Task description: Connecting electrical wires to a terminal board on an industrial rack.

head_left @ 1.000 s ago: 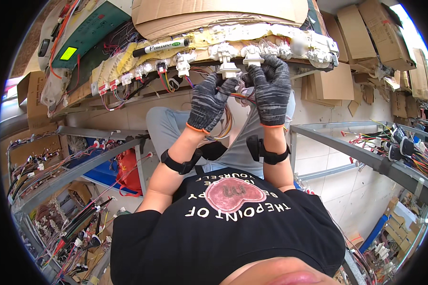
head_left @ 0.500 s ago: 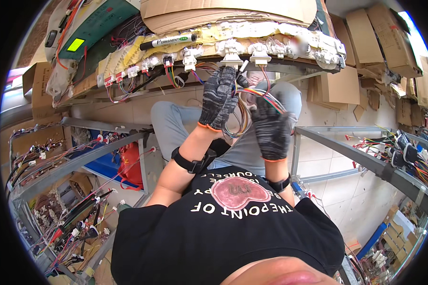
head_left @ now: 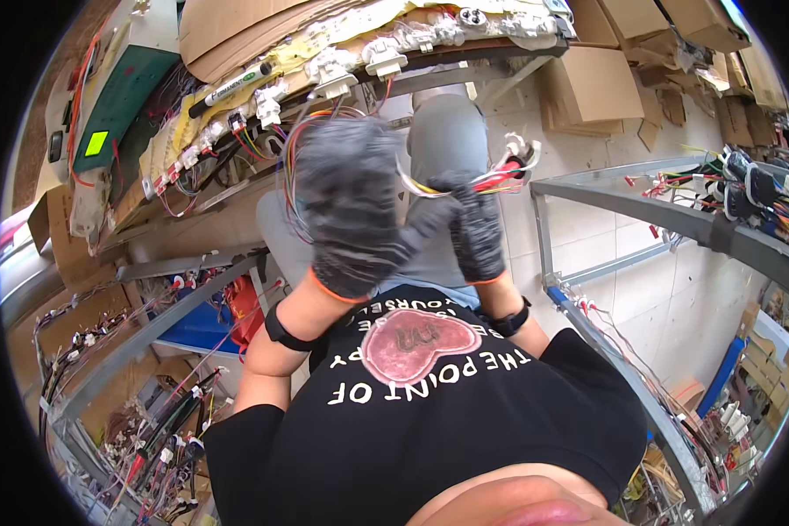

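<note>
Hands and wiring in mid-motion. My left hand (head_left: 349, 206), in a dark striped glove with an orange cuff, lies left of centre in the frame and is heavily blurred; I cannot tell whether its fingers grip anything. My right hand (head_left: 476, 232), just right of centre, is closed around a wire bundle (head_left: 498, 181) of red, yellow and white strands, whose white end connectors (head_left: 523, 151) stick out beyond my fist to the right. Further coloured wires (head_left: 291, 171) loop down along the left hand's outer side from near the white housings (head_left: 333, 75) on the taped board (head_left: 168, 145) across the upper part of the frame.

Compared with half a second earlier, my left hand has dropped away from the housing it was touching, the bundle's end now extends to the right, and the board sits farther left and more tilted in view.

Lettering: a black-and-white marker (head_left: 230, 90) on the board bears a printed word along its barrel; my black shirt (head_left: 465, 412), lower centre, carries pale capitals, inverted in view, around a pink heart patch (head_left: 422, 344). At upper left, a green box (head_left: 136, 88) shows a lit yellow-green display (head_left: 97, 143), its characters too small to read.
</note>
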Motion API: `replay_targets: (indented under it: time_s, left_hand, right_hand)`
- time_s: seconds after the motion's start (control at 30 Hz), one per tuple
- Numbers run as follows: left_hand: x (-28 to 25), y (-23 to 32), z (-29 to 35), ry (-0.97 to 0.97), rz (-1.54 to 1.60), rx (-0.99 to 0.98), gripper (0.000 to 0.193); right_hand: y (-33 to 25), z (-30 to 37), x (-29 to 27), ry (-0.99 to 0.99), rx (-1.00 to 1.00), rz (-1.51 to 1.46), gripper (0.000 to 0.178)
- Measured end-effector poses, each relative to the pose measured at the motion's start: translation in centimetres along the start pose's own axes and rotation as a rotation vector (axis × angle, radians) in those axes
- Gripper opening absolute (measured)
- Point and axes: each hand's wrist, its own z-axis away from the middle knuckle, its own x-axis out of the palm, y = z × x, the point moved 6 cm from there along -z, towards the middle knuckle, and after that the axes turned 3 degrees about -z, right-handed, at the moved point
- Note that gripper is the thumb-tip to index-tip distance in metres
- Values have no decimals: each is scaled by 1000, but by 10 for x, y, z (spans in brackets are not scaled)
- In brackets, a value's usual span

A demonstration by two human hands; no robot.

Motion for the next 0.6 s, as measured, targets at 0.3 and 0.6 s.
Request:
replay_targets:
  time_s: [0.3,0.6]
  left_hand:
    - [111,0,78,-733,450,-176,32]
    - [126,6,55,-821,438,-312,27]
  right_hand:
    - [-5,-1,-49,69,126,271,24]
    - [-7,-68,-18,-11,88,95,27]
